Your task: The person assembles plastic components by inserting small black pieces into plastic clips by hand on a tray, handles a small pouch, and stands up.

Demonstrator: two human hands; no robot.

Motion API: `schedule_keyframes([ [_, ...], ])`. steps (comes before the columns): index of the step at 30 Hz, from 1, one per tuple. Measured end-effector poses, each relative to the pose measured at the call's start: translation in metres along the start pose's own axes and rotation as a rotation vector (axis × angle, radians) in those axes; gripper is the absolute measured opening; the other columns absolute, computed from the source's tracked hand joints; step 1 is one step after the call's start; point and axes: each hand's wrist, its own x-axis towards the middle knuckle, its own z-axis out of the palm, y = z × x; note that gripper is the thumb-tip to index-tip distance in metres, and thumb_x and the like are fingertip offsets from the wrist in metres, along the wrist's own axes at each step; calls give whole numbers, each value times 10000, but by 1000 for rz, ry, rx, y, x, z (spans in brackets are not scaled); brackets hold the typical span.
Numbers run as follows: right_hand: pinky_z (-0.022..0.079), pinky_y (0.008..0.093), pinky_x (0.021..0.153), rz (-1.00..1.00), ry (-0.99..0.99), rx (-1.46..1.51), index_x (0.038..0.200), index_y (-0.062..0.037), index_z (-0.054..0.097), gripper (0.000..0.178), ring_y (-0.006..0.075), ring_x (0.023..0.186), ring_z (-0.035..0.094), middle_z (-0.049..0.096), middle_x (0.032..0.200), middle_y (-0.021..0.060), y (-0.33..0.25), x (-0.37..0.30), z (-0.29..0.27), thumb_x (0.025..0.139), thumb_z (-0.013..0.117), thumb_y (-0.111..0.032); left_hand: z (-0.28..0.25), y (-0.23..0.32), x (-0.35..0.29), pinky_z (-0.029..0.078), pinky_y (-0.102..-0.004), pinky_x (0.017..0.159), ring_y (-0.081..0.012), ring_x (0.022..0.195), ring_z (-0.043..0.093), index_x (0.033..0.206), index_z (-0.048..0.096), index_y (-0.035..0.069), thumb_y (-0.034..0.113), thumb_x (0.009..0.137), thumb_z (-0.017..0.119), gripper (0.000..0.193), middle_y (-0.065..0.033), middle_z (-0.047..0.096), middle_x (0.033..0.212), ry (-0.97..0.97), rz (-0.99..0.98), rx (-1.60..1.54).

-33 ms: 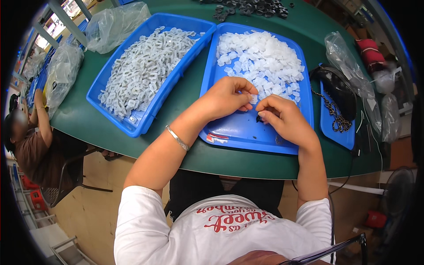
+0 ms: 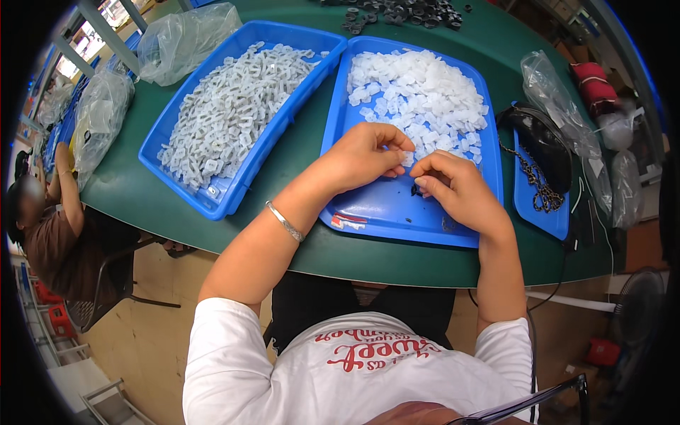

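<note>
Both of my hands are over the front half of a blue tray (image 2: 336, 142). Between the thumb and fingers of my left hand (image 2: 370, 152) is a small translucent white plastic piece (image 2: 408, 159). Close beside it, my right hand (image 2: 457, 185) is closed in a pinch, and its fingertips hide whatever they may hold. Small black bits (image 2: 416, 190) show just under the right fingertips; whether they are held or lie on the tray, I cannot tell. Behind my hands a heap of similar translucent pieces (image 2: 425, 85) covers the back of the tray.
A deeper blue bin (image 2: 234, 202) of greyish-white plastic parts (image 2: 234, 106) stands to the left. Black parts (image 2: 425, 13) lie at the back. On the right, a black bag (image 2: 545, 138) with a chain rests on a small blue tray (image 2: 524, 202). A person (image 2: 60, 227) sits at far left.
</note>
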Motion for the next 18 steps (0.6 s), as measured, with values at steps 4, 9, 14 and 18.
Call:
schedule_keyframes([
  [4, 542, 265, 732, 53, 5, 167, 1045, 13, 653, 127, 119, 792, 638, 642, 879, 61, -1, 1, -2, 941, 584, -15, -2, -2, 1, 558, -252, 767, -121, 830, 662, 1090, 635, -55, 16, 932, 597, 177, -81, 674, 919, -2, 58, 33],
  [9, 549, 256, 746, 140, -1, 286, 1055, 22, 649, 130, 111, 810, 640, 655, 918, 60, -4, 2, -4, 948, 594, -27, -1, -1, 1, 560, -256, 768, -131, 849, 668, 1047, 621, -54, 4, 919, 607, 141, -80, 667, 905, -7, 30, -58],
  [14, 547, 247, 743, 154, 11, 360, 1063, 18, 635, 128, 102, 811, 639, 652, 926, 48, -3, 2, -4, 951, 605, -37, 0, 3, 0, 574, -265, 775, -151, 843, 682, 1054, 599, -50, -3, 906, 624, 157, -90, 658, 909, 6, 18, -82],
  [18, 555, 249, 762, 132, 93, 425, 1049, 27, 618, 111, 107, 831, 649, 656, 936, 61, -6, 4, 0, 952, 594, -23, 4, 4, -3, 575, -261, 776, -159, 846, 685, 1052, 594, -47, 2, 912, 619, 151, -93, 652, 921, -3, 32, -108],
])
